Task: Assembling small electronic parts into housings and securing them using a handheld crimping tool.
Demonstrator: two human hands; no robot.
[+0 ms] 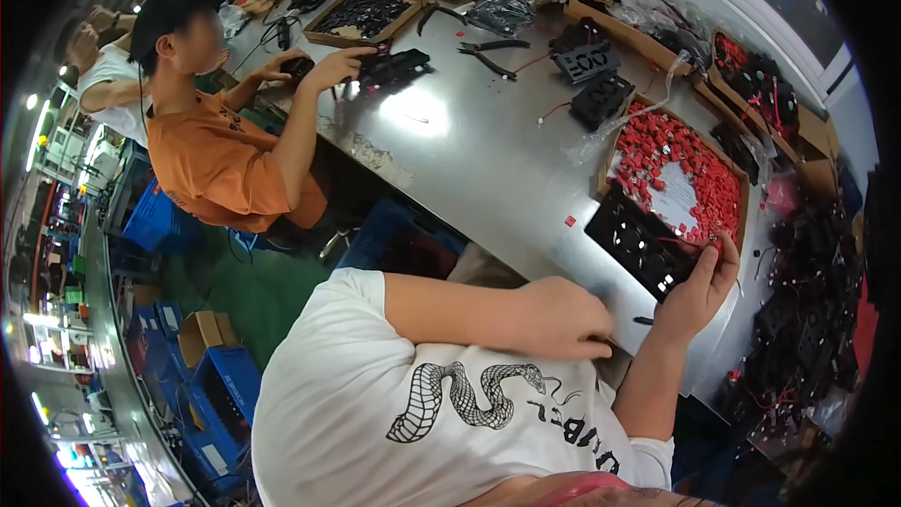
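My right hand (699, 286) grips one end of a black plastic panel (631, 237) with round openings and a red wire. Its thumb and fingertips are pinched together at the panel's end, close to small red parts. The panel is tilted over the near edge of a shallow cardboard tray (607, 164) of red connectors (664, 145). My left hand (568, 319) is drawn in before my chest at the table's edge, its fingers curled. Whatever may be inside those fingers is hidden. A small dark piece (643, 321) lies on the table between my two hands.
Black wired housings (601, 99) and pliers (490, 56) lie farther along the metal table (469, 169). Black parts are heaped (798, 291) at my right. Across to the left, a person in an orange shirt (225, 160) handles black parts. Blue crates (221, 404) stand on the floor.
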